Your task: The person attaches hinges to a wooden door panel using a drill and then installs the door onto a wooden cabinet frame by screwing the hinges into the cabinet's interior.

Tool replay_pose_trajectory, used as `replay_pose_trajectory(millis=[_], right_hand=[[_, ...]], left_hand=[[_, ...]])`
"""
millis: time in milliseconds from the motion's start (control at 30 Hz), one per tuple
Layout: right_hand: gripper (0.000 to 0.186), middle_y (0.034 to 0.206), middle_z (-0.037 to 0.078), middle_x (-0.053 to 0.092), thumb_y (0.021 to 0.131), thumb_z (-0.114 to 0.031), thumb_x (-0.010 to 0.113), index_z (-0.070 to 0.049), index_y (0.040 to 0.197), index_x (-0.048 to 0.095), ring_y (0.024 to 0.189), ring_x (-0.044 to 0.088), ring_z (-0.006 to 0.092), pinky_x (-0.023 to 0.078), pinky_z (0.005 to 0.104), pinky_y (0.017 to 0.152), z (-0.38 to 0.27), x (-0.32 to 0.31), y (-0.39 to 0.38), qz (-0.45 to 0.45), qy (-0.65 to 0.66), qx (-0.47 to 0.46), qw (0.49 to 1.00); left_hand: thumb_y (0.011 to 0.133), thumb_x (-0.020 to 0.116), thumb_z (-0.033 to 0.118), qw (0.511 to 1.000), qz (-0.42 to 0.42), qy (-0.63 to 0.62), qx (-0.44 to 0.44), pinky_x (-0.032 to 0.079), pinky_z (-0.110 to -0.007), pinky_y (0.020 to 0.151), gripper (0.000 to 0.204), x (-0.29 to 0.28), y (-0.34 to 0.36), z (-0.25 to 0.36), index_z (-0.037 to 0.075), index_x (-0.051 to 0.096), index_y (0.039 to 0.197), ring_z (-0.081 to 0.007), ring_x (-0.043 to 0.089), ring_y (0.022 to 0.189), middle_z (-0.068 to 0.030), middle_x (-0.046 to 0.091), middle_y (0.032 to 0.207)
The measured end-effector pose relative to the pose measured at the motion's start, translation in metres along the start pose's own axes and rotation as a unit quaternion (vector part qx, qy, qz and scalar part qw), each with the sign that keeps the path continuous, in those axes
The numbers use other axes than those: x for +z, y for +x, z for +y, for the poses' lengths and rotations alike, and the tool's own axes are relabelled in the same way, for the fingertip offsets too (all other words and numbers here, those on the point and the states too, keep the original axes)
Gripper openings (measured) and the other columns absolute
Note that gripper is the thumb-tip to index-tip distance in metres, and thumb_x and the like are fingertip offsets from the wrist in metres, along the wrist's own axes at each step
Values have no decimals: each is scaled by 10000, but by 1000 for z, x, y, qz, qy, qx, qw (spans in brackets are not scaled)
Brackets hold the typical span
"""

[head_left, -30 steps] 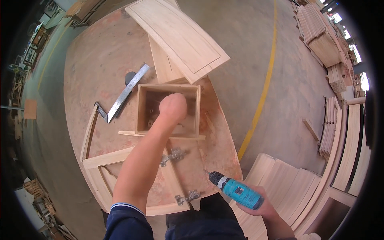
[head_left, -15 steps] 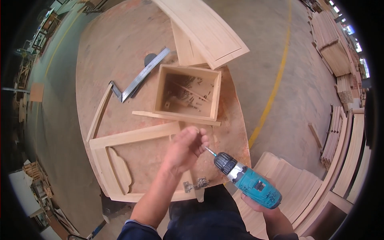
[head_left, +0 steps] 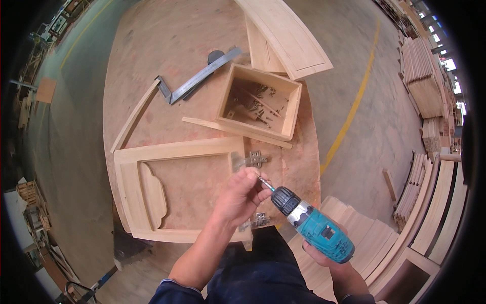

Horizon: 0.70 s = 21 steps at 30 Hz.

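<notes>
My right hand (head_left: 323,253) grips a teal and black cordless drill (head_left: 324,235), its bit (head_left: 266,183) pointing up and left. My left hand (head_left: 242,195) is closed in a pinch at the bit's tip; whatever small thing its fingers hold is too small to make out. Beneath that hand lies a pale wooden door frame (head_left: 177,149) with one scalloped inner edge. Two metal hinges, an upper hinge (head_left: 255,158) and a lower hinge (head_left: 260,219), sit along the frame's right side. Beyond is an open wooden box (head_left: 296,111) with loose screws (head_left: 260,119) inside.
On the worktable (head_left: 147,61) rest a metal square (head_left: 202,76), a thin wooden strip (head_left: 134,117) and another strip (head_left: 238,133) against the box. Wooden panels (head_left: 288,38) overhang the far right edge. Stacked boards (head_left: 354,228) stand at my right.
My left hand has come to the drill bit's tip, where a gap showed before. The view has shifted, and the upper hinge now shows beyond my left hand.
</notes>
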State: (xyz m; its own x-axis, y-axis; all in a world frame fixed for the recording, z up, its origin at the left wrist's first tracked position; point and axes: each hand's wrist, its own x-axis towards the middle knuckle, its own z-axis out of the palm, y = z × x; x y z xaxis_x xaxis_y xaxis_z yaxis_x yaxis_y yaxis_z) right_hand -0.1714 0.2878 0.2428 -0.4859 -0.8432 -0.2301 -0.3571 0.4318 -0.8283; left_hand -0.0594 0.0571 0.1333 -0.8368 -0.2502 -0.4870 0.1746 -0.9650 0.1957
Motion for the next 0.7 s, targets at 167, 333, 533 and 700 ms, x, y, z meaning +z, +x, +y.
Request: replay_pose_trajectory(millis=[167, 333, 533, 700], right_hand=[[464, 1026, 74, 691, 883, -83, 687, -32, 1331, 578, 865, 678, 175, 547, 281, 769, -3, 11, 0, -11, 7, 3, 1000], [624, 1107, 124, 705, 767, -46, 792, 24, 1346, 571, 935, 701, 197, 544, 291, 830, 2, 25, -14, -57, 61, 88, 993], [727, 1169, 208, 682, 763, -149, 804, 38, 1403, 514, 1028, 703, 291, 534, 332, 891, 14, 44, -43, -139, 167, 147, 965], [839, 1218, 240, 652, 751, -255, 794, 26, 1460, 445, 1069, 681, 351, 520, 380, 914, 13, 58, -47, -202, 99, 131, 966]], left_hand=[[988, 649, 217, 999, 30, 22, 1, 611, -284, 718, 130, -22, -10, -9, 91, 619, 1002, -135, 681, 838, -46, 679, 981], [1002, 626, 229, 996, 73, 15, -42, 607, -303, 704, 154, -63, -36, -31, 77, 617, 1024, -154, 681, 801, -61, 680, 966], [1024, 566, 179, 964, 180, -179, -76, 529, -417, 927, 175, -90, -82, -95, 27, 593, 1106, -223, 632, 961, -93, 660, 1018], [1034, 530, 169, 938, 274, -190, -96, 498, -415, 963, 166, -94, -98, -110, 25, 599, 1080, -226, 611, 982, -87, 649, 1008]])
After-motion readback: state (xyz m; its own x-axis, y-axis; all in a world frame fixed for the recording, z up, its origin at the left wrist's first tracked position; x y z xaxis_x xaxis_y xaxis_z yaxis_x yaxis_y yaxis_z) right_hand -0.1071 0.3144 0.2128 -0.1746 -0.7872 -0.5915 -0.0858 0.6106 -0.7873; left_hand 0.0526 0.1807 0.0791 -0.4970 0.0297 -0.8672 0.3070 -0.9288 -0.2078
